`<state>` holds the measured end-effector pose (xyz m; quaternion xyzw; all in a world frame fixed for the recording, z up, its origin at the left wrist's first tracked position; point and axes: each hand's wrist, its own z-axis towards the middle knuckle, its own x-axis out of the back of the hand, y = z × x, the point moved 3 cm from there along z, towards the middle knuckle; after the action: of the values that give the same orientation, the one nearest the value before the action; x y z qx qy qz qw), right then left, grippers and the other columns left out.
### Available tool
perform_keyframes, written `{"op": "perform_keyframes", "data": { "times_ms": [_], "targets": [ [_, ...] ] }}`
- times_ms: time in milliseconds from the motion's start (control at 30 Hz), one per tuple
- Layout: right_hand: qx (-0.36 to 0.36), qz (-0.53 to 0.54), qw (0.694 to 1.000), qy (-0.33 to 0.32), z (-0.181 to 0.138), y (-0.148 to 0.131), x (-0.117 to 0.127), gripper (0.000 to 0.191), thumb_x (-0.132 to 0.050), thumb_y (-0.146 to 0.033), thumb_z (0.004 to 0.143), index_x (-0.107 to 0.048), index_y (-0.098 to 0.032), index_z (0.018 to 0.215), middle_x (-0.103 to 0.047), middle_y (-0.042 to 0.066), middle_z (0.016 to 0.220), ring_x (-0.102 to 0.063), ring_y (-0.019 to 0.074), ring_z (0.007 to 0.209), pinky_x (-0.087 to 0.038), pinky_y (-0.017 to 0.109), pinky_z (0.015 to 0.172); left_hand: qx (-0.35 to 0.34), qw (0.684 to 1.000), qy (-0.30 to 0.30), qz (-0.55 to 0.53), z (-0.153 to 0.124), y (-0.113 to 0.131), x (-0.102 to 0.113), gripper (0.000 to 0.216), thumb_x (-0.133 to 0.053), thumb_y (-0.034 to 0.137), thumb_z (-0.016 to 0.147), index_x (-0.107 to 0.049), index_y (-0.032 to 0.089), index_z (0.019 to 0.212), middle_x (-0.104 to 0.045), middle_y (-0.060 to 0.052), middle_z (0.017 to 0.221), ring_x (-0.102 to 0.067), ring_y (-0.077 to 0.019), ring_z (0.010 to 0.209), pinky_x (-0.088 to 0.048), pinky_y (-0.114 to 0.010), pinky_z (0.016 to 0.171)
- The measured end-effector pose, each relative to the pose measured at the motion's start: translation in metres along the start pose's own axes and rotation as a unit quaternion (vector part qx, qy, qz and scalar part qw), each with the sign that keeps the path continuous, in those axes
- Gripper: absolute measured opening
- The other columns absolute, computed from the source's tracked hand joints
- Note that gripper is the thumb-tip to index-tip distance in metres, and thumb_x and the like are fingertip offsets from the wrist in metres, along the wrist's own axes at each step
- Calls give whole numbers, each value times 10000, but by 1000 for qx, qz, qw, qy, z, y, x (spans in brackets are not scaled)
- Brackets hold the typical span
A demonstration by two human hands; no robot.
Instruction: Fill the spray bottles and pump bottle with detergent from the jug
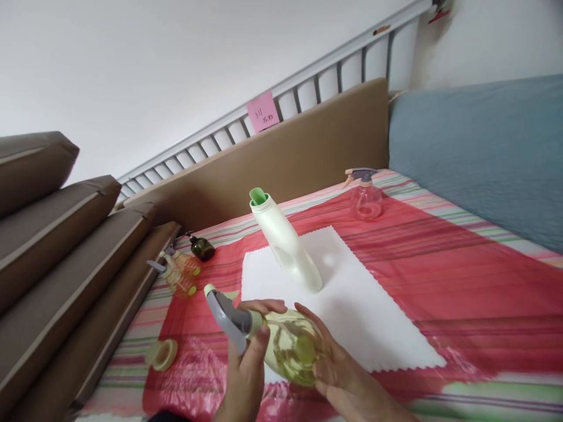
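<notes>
Both hands hold a clear yellow-green spray bottle [288,346], tilted on its side above the near part of the white cloth. Its grey and pale green trigger head [231,319] points left. My left hand [250,351] is closed around the collar, just below the trigger head. My right hand [338,363] wraps the base end of the bottle. Beyond them a white plastic bottle [288,246], uncapped with a green spout at its mouth, stands on the white cloth [365,319] with scalloped edges.
A pink-clear spray bottle [366,199] stands at the back right. Left are clear spray bottles [178,275], a dark green pump bottle [202,248] and a pale green cap [165,355]. Red plastic sheeting [440,264] covers the striped fabric. Brown cushions [57,264] stand at left.
</notes>
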<state>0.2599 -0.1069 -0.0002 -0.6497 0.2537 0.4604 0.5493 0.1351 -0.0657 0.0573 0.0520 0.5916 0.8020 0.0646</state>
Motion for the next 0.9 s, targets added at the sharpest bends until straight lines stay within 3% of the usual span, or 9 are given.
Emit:
{"op": "perform_keyframes", "data": {
  "times_ms": [133,233,333,400,500,600,700,800,900],
  "targets": [
    [18,-39,999,4,-12,-14,-10,771,-790,-414,560,-427,-311,1234,-486,53,1292,-516,239,1114,-425,388,901,41,996,-80,-26,6,17,-5,355,-593,550,690,-550,221,814,-655,-110,958,-545,-346,1041,-428,-477,876],
    [-55,-29,998,-4,-19,-8,-10,625,-598,-585,714,-439,-279,1235,-610,76,1104,-635,184,753,-504,312,611,78,989,-124,-24,9,29,-13,412,-607,604,628,-553,215,754,-672,-116,921,-564,-358,1008,-415,-489,878],
    [-129,18,991,-4,-24,2,-6,636,-386,-672,795,-499,-191,1197,-672,63,803,-607,134,553,-475,257,531,96,983,-143,-71,9,39,-22,345,-632,530,641,-554,217,761,-678,-103,889,-566,-345,1006,-413,-486,880],
    [-120,34,992,-27,-25,2,-7,686,-488,-686,730,-489,-204,1218,-677,61,831,-628,141,611,-474,243,560,89,980,-143,-103,9,43,-26,288,-636,472,665,-554,218,772,-677,-91,870,-567,-335,1011,-420,-481,877],
    [-89,38,993,-73,-27,-7,-16,909,-788,-515,512,-377,-342,1304,-605,63,1151,-647,174,746,-491,266,606,61,982,-138,-111,10,47,-26,279,-632,462,671,-542,213,759,-677,-89,849,-588,-337,983,-440,-483,853],
    [-92,53,991,-82,-28,-12,-22,918,-835,-433,469,-420,-333,1281,-577,59,1215,-649,163,779,-503,235,599,53,988,-124,-70,10,48,-22,322,-608,517,664,-522,216,740,-677,-92,833,-606,-340,948,-450,-486,835],
    [-141,88,983,-84,-27,-6,-19,599,-603,-610,701,-568,-211,1147,-699,67,954,-652,87,681,-475,125,541,62,991,-116,-27,8,51,-20,356,-592,555,654,-525,220,755,-675,-101,886,-600,-344,960,-455,-483,822],
    [-220,133,963,-83,-26,2,-15,637,-330,-664,825,-614,-138,1046,-716,66,704,-617,62,466,-443,101,422,64,991,-116,-23,5,53,-21,341,-590,538,661,-540,219,774,-667,-103,918,-584,-343,995,-443,-490,846],
    [-243,135,958,-66,-25,4,-16,716,-289,-686,819,-597,-84,1054,-716,116,712,-611,87,418,-443,129,378,59,990,-117,-55,2,49,-20,286,-595,484,670,-555,219,768,-660,-95,908,-566,-340,1025,-432,-496,866]
  ]
}}
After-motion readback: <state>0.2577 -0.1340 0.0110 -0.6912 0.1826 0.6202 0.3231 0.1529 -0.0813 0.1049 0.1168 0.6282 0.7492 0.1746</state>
